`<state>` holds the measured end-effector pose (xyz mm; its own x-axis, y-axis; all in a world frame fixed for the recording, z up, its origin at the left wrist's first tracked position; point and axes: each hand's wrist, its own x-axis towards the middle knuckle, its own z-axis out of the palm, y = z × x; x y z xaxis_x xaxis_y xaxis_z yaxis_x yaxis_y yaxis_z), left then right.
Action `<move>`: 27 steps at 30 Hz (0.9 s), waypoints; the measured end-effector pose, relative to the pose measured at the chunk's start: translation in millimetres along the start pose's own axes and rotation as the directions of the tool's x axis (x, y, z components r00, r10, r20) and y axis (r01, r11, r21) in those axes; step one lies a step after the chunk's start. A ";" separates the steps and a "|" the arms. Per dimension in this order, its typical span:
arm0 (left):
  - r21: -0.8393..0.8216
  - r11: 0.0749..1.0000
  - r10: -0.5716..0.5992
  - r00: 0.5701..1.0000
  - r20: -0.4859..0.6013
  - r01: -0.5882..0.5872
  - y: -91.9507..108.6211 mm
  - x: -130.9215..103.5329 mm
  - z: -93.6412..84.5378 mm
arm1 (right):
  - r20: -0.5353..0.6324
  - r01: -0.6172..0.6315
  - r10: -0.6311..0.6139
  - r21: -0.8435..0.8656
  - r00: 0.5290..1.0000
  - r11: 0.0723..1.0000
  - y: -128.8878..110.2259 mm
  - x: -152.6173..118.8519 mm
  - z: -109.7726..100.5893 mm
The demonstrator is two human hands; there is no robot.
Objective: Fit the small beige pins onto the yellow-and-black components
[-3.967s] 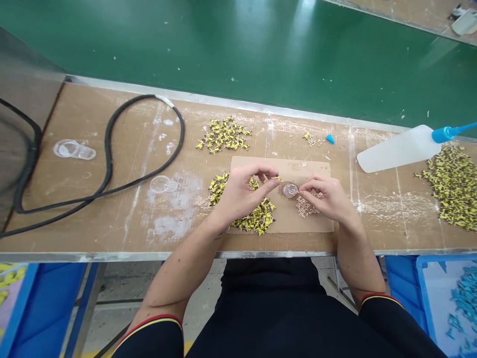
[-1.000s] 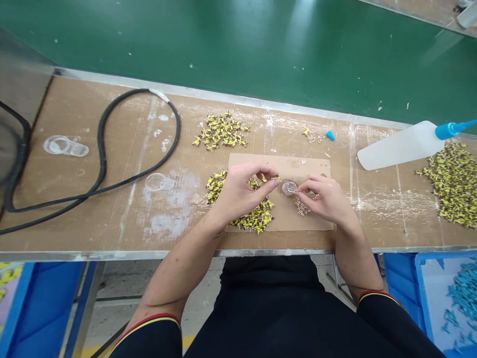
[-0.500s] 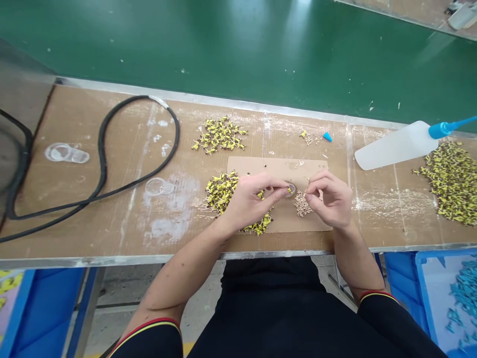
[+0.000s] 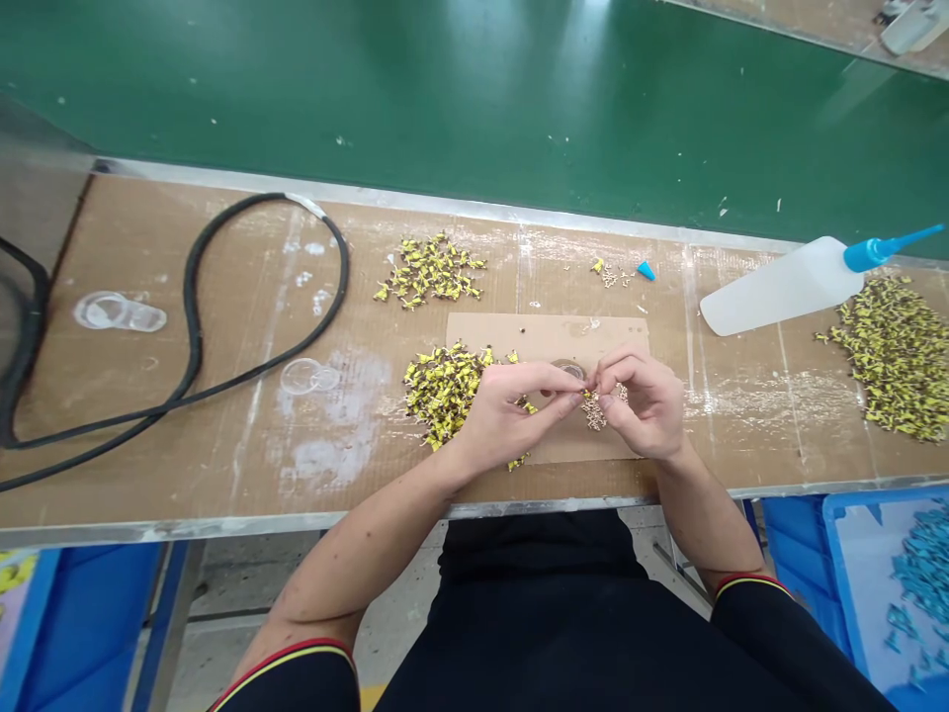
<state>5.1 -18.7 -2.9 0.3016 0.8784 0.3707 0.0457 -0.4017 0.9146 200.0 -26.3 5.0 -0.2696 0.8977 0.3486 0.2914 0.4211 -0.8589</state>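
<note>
My left hand (image 4: 508,407) is closed, thumb and forefinger pinching a small yellow figure-like piece (image 4: 586,395). My right hand (image 4: 644,403) meets it fingertip to fingertip, also pinched; whatever is between its fingers is too small to name. Just below the fingertips is a little heap of tiny beige parts (image 4: 594,415) on a cardboard sheet (image 4: 485,326). Behind the fingers, a small round clear dish (image 4: 570,366) is partly hidden. A pile of yellow and dark pieces (image 4: 441,391) spreads left of my left hand, which covers part of it.
A white squeeze bottle (image 4: 782,287) with a blue nozzle lies at right by a large yellow pile (image 4: 901,361). A blue cap (image 4: 646,270) and another yellow group (image 4: 430,269) sit farther back. A black cable (image 4: 194,297) loops at left. Blue crates (image 4: 837,554) stand below the table.
My right hand has moved left, and its fingertips now meet those of my left hand. The left fingertips have come slightly nearer me, away from the clear dish. The view has shifted slightly.
</note>
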 end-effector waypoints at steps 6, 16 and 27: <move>-0.001 0.999 0.052 0.999 -0.013 -0.052 -3.2 -0.7 1.7 | -0.011 0.045 -0.045 -0.011 0.999 0.999 -1.2 2.9 1.2; 0.034 0.995 0.094 0.995 -0.013 -0.094 -6.0 -2.1 3.0 | -0.010 0.080 -0.080 -0.023 0.997 0.997 -1.0 3.9 3.0; 0.207 0.941 0.294 0.951 -0.101 -0.269 -9.7 -8.2 12.7 | -0.011 0.015 -0.015 0.037 1.000 0.999 -0.6 1.7 7.0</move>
<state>14.3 -25.3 -16.9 0.2040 0.7431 0.6374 0.1589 -0.6675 0.7274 192.9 -25.9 3.5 -0.2640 0.8927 0.3653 0.2529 0.4295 -0.8669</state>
